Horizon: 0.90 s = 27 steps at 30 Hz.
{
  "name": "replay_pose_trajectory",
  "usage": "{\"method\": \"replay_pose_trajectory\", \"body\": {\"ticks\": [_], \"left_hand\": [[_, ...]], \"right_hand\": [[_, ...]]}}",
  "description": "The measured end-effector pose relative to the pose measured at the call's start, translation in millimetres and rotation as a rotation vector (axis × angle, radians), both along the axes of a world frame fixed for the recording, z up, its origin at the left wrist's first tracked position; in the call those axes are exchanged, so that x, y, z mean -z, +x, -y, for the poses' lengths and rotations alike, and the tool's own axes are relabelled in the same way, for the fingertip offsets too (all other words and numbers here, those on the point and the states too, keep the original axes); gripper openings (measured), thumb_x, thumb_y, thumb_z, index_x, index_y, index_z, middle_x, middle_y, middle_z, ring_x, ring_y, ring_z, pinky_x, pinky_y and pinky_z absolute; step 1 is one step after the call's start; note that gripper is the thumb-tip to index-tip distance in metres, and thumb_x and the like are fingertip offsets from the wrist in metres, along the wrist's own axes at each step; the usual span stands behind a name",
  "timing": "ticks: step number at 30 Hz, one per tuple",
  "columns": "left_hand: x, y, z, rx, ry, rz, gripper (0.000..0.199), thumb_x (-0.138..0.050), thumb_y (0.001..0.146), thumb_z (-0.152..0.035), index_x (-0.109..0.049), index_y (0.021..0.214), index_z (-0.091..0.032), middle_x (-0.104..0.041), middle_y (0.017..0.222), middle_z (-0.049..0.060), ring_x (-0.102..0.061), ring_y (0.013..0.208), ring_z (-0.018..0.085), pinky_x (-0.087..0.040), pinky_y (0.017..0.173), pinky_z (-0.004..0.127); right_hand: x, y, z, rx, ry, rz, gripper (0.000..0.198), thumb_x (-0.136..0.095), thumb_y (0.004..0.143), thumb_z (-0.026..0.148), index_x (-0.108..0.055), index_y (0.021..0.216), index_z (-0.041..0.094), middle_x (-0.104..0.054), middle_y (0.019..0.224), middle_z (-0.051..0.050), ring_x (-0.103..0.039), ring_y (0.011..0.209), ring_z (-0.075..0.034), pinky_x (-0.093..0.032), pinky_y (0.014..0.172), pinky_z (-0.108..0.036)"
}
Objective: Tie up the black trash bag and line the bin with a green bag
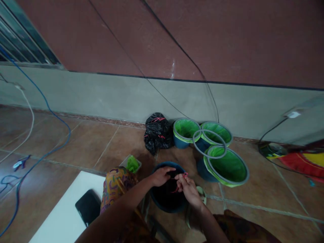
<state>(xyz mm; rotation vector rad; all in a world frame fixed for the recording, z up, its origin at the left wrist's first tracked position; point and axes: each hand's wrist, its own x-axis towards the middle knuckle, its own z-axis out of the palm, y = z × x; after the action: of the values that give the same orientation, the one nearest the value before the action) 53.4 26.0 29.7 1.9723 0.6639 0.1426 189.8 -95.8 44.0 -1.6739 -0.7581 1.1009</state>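
blue bucket (167, 202) | upright, black-lined | floor; pink tie (185, 174) | over rim

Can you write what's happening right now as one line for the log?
left hand: on blue bucket rim | right hand: pinching pink string | behind: green-lined buckets, black bag

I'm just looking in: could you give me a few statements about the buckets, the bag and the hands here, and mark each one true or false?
1. Both hands, left hand and right hand, are over the dark blue bucket. True.
2. The three buckets by the wall have red liners. False: the liners are green.
3. A tied black bag sits left of those buckets. True.
4. The loose grey ring lies flat on the white board. False: it rests on the green-lined buckets.
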Motion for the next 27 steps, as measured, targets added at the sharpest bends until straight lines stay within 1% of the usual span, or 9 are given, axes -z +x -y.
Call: {"method": "replay_pose_trajectory", "body": {"ticks": [2, 4, 6, 9, 12, 16, 19, 23, 27], "left_hand": [[15.0, 5.9, 6.8, 0.144, -0.05, 0.066, 0.031, -0.046, 0.093, -0.019, -0.071, 0.111, -0.022, -0.073, 0.117, 0.003, -0.065, 0.107, 0.016, -0.047, 0.1, 0.028], [25.4, 12.7, 10.4, 0.181, -0.096, 0.091, 0.032, -0.042, 0.098, -0.028, -0.072, 0.091, -0.02, -0.074, 0.095, 0.001, -0.065, 0.091, 0.014, -0.049, 0.09, 0.025], [33.8, 17.4, 8.9, 0.089, -0.14, 0.081, 0.034, -0.043, 0.098, -0.034, -0.069, 0.081, -0.018, -0.07, 0.08, 0.0, -0.061, 0.08, 0.013, -0.048, 0.081, 0.024], [46.3, 18.5, 2.2, -0.113, -0.231, 0.099, 0.033, -0.043, 0.096, -0.034, -0.063, 0.076, -0.017, -0.061, 0.069, -0.001, -0.055, 0.068, 0.011, -0.044, 0.069, 0.023], [58.3, 15.5, 2.3, -0.209, -0.361, 0.106, 0.035, -0.043, 0.095, -0.038, -0.061, 0.076, -0.016, -0.052, 0.06, -0.004, -0.047, 0.057, 0.01, -0.039, 0.059, 0.022], [67.6, 12.7, 15.1, -0.257, -0.453, 0.108, 0.038, -0.048, 0.094, -0.045, -0.063, 0.076, -0.015, -0.049, 0.056, -0.004, -0.043, 0.054, 0.01, -0.037, 0.056, 0.023], [68.5, 11.6, 21.8, -0.276, -0.488, 0.113, 0.036, -0.05, 0.093, -0.045, -0.064, 0.078, -0.015, -0.049, 0.057, -0.004, -0.043, 0.053, 0.009, -0.035, 0.054, 0.023], [69.5, 10.2, 22.4, -0.264, -0.479, 0.086, 0.033, -0.05, 0.093, -0.041, -0.066, 0.08, -0.015, -0.05, 0.058, -0.004, -0.043, 0.055, 0.01, -0.036, 0.055, 0.023], [75.0, 9.6, 24.0, -0.266, -0.507, 0.064, 0.034, -0.05, 0.092, -0.043, -0.065, 0.08, -0.015, -0.048, 0.059, -0.004, -0.043, 0.056, 0.01, -0.035, 0.055, 0.024]], "right_hand": [[-0.5, 5.1, -0.1, -0.045, 0.009, -0.025, 0.059, -0.048, 0.081, 0.076, -0.066, 0.08, 0.019, -0.051, 0.053, 0.003, -0.048, 0.048, -0.014, -0.042, 0.05, -0.029], [1.1, 10.7, -0.3, -0.068, 0.009, -0.006, 0.058, -0.046, 0.084, 0.074, -0.066, 0.08, 0.019, -0.05, 0.053, 0.003, -0.048, 0.049, -0.014, -0.043, 0.052, -0.03], [4.3, 17.3, 1.7, -0.041, -0.009, 0.002, 0.057, -0.046, 0.085, 0.073, -0.066, 0.085, 0.019, -0.05, 0.053, 0.004, -0.048, 0.049, -0.014, -0.043, 0.053, -0.03], [6.7, 25.6, 10.0, 0.067, -0.053, 0.017, 0.059, -0.047, 0.084, 0.073, -0.064, 0.096, 0.019, -0.05, 0.051, 0.006, -0.047, 0.045, -0.014, -0.041, 0.049, -0.029], [-1.1, 25.7, 16.2, 0.055, -0.074, 0.094, 0.058, -0.045, 0.086, 0.072, -0.064, 0.1, 0.018, -0.05, 0.05, 0.007, -0.047, 0.044, -0.013, -0.04, 0.049, -0.028], [-18.1, 17.3, 4.5, -0.056, 0.007, 0.083, 0.053, -0.041, 0.09, 0.067, -0.062, 0.102, 0.019, -0.05, 0.052, 0.006, -0.05, 0.048, -0.013, -0.042, 0.052, -0.028], [-23.6, 15.0, -11.6, -0.032, 0.021, 0.091, 0.052, -0.043, 0.089, 0.068, -0.061, 0.096, 0.02, -0.047, 0.049, 0.007, -0.047, 0.044, -0.013, -0.04, 0.049, -0.028], [-24.8, 16.3, -23.8, -0.052, 0.104, 0.084, 0.048, -0.042, 0.092, 0.064, -0.06, 0.097, 0.02, -0.048, 0.048, 0.008, -0.048, 0.046, -0.013, -0.042, 0.054, -0.028], [-26.9, 12.9, -28.3, -0.034, 0.095, 0.06, 0.048, -0.045, 0.09, 0.065, -0.06, 0.093, 0.02, -0.048, 0.047, 0.008, -0.047, 0.045, -0.012, -0.04, 0.053, -0.027]]}}
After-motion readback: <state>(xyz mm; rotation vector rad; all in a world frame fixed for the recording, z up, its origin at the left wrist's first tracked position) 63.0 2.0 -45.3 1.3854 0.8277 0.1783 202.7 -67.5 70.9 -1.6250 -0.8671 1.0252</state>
